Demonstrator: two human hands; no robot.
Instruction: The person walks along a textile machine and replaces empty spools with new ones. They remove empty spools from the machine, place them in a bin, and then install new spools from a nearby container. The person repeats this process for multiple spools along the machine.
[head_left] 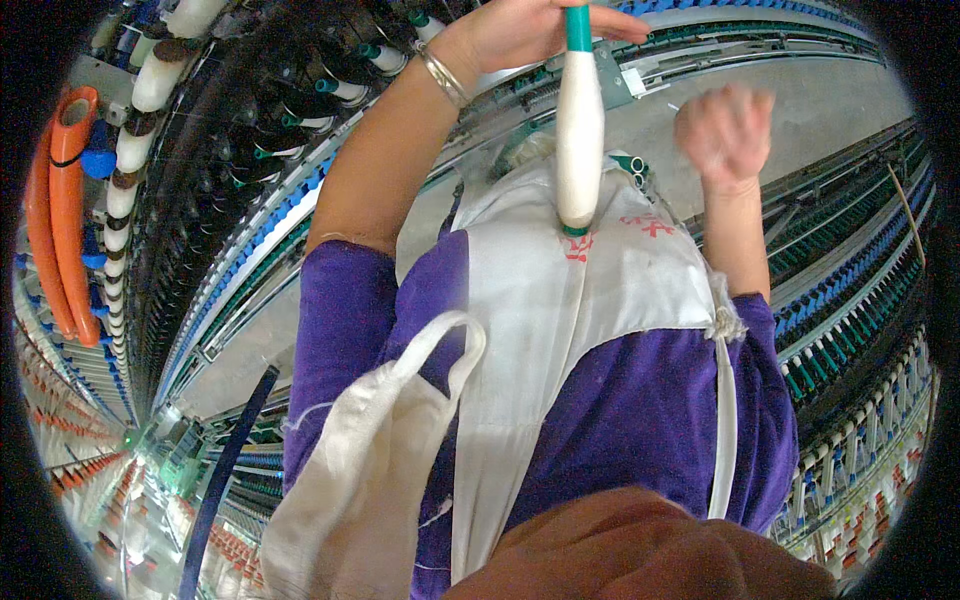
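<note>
My left hand [515, 35], with a metal bangle at the wrist, is closed at the upper green end of a spinning bobbin [580, 130]. White yarn is wound thickly round the bobbin's middle, and its lower green tip hangs in front of my white apron [520, 270]. Part of the left hand is cut off by the upper edge. My right hand [728, 135] is apart from the bobbin, to its right, with fingers curled in; motion blurs it, and anything it pinches does not show.
Spinning machines with several yarn bobbins [345, 90] run along the left. Another machine with blue and green parts [830, 290] stands at the right. Orange tubes [65, 220] hang at the far left beside white yarn packages [133, 150]. Grey floor [820, 100] lies between the machines.
</note>
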